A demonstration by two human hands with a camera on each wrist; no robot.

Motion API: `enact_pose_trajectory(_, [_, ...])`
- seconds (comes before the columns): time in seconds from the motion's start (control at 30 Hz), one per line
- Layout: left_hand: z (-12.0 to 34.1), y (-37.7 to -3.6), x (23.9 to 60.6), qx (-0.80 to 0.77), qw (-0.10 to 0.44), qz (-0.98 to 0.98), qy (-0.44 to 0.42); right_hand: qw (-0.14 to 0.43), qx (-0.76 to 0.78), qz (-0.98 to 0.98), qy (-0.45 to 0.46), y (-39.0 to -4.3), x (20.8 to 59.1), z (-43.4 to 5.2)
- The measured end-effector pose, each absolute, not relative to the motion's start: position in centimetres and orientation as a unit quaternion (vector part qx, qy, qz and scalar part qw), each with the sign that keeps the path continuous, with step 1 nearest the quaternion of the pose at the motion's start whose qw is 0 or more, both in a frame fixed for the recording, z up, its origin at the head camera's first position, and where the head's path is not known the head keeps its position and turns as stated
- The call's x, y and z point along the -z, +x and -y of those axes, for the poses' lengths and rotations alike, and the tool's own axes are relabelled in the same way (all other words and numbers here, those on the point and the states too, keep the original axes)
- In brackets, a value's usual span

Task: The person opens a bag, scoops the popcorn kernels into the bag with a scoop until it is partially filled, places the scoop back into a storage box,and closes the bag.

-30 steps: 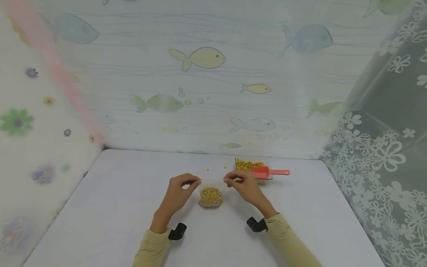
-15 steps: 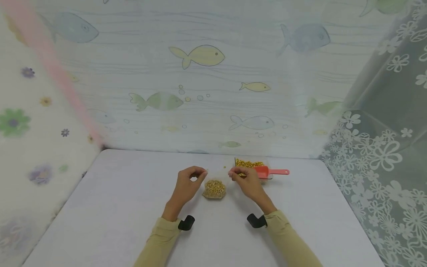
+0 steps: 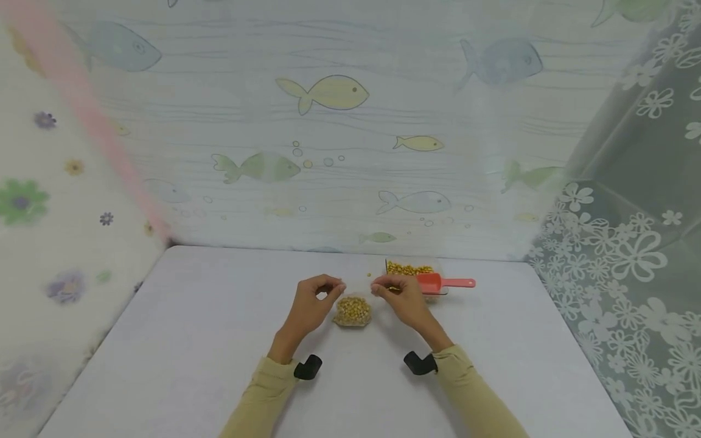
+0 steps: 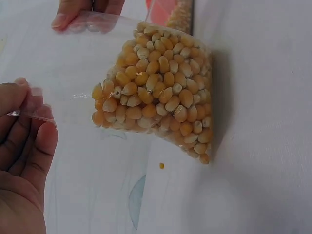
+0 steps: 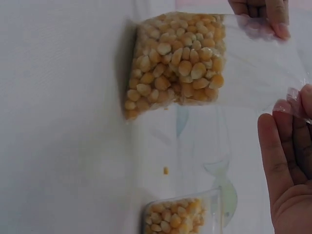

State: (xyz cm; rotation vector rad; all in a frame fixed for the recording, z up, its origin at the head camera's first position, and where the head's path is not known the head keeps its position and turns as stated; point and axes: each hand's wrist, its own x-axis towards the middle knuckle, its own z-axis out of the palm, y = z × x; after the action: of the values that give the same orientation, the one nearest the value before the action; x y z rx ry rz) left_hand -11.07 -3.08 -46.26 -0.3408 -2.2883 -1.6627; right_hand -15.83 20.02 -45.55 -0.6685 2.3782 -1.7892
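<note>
A clear plastic bag (image 3: 353, 311) with corn kernels in its lower part stands on the table between the hands. My left hand (image 3: 311, 304) pinches one side of the bag's top edge between thumb and fingers. On the opposite side, my right hand (image 3: 404, 299) pinches the other top corner. In the left wrist view, the kernels (image 4: 161, 87) fill the bottom of the bag, and the thin film above them stretches between the two hands. The right wrist view has the bag (image 5: 178, 58) upper middle, with the right-hand fingers (image 5: 273, 146) beside its top.
Behind the right hand stands a clear box of corn (image 3: 408, 268) with a red scoop (image 3: 432, 283) lying across it, handle pointing right. One loose kernel (image 3: 369, 275) lies on the white table (image 3: 191, 340) left of the box. A fish-patterned curtain (image 3: 328, 182) hangs behind.
The bag has shifted slightly right and away from me. My left hand has moved right and forward with it, so the hands are closer together; both keep pinching the top.
</note>
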Motion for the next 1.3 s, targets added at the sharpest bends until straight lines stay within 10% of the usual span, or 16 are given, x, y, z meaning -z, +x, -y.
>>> enact_pose_trajectory(1.3, [0.9, -10.7, 46.7, 0.601, 0.133, 0.780, -0.112, 0.058, 0.542, -0.809, -0.221, -15.9, 45.1, -22.0])
